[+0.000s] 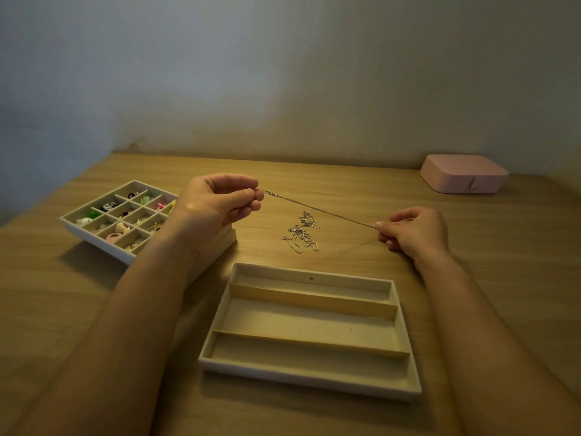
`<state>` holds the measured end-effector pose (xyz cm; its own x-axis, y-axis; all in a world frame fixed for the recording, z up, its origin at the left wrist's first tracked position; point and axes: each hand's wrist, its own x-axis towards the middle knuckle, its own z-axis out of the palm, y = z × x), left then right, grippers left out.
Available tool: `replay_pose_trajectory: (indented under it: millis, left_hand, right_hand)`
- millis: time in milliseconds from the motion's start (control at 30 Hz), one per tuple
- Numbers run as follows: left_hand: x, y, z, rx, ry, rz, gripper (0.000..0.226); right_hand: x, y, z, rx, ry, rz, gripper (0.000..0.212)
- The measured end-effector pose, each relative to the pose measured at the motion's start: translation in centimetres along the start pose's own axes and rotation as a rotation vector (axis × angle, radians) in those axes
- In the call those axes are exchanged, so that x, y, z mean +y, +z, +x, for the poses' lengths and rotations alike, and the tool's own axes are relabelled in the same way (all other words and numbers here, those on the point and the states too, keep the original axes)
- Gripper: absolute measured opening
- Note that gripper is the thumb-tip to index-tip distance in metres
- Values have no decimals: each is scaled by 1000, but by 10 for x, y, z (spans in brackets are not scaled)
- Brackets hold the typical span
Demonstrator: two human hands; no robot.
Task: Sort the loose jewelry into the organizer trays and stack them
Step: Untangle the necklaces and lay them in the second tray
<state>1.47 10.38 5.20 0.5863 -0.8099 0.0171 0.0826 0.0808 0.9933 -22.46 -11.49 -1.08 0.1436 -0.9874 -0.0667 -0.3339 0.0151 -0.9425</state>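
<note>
Nearest me, the three-lane tray (308, 380) stands with its lanes bare, I judge awaiting chains. My left hand (220, 199) pinches one chain (320, 210) at its clasp end and my right hand (415, 231) pinches the other end. It is held taut above the table (471, 278), likely to straighten it. Tangled chains (301, 236) lie beyond.

Both bare forearms are reaching forward, hands lifted off the surface. Left hand (220, 201) is pinching one end of a thin chain (323, 211) between thumb and index finger, other fingers curling underneath. Right hand (415, 231) is pinching the other end at its fingertips, back of the hand facing up. Hands are sitting well apart, chain stretching straight between them.
</note>
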Motion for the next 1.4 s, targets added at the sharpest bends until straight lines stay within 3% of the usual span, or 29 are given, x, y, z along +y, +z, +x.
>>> replay_pose_trajectory:
  millis: [267, 333, 500, 667, 833, 967, 1400]
  left_hand:
    - [6, 2, 5, 210, -24, 10, 26]
    - [9, 0, 5, 218, -31, 152, 25]
    - [19, -11, -4, 124, 49, 813, 29]
    - [35, -12, -26, 34, 68, 1046, 26]
    - [53, -14, -54, -120, 14, 870, 24]
    - [46, -19, -64, -104, -8, 746, 31]
    - [18, -4, -56, -23, 98, 1085, 19]
  right_hand:
    - [-13, 8, -11, -123, -64, -57, 27]
    - [-21, 7, -16, -201, -44, -2, 26]
    - [-37, -10, -29, -348, -21, 31, 25]
    - [-44, -31, -47, -433, -33, 4, 30]
    - [-43, -49, -64, -467, -61, -129, 32]
    - [-39, -56, -75, -509, -31, -188, 31]
    - [-42, -48, -96, -493, -114, -475, 31]
